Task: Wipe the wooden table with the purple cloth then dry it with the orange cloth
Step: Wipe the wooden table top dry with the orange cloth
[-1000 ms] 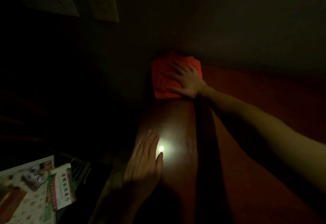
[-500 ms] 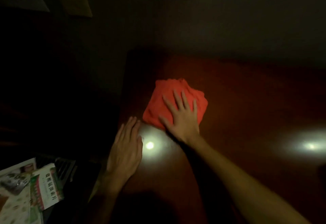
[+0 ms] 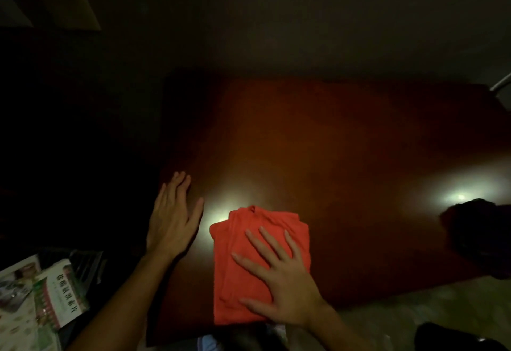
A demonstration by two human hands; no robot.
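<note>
Head view. Orange cloth (image 3: 250,265): folded, on the wooden surface (image 3: 345,157) at its near edge, drawn back from the far side a second ago; drying stroke likely nearing its end. Right hand (image 3: 279,276): fingers spread flat, pressing the cloth. Left hand (image 3: 172,220): fingers straight, resting left of the cloth. Purple cloth: not identifiable.

A person's right hand (image 3: 284,281), fingers spread flat, presses a folded orange cloth (image 3: 249,265) onto the near edge of a dimly lit wooden table (image 3: 345,143). The left hand (image 3: 172,220) rests flat on the table just left of the cloth. Printed booklets (image 3: 59,292) lie well left of the table, beyond its edge.
</note>
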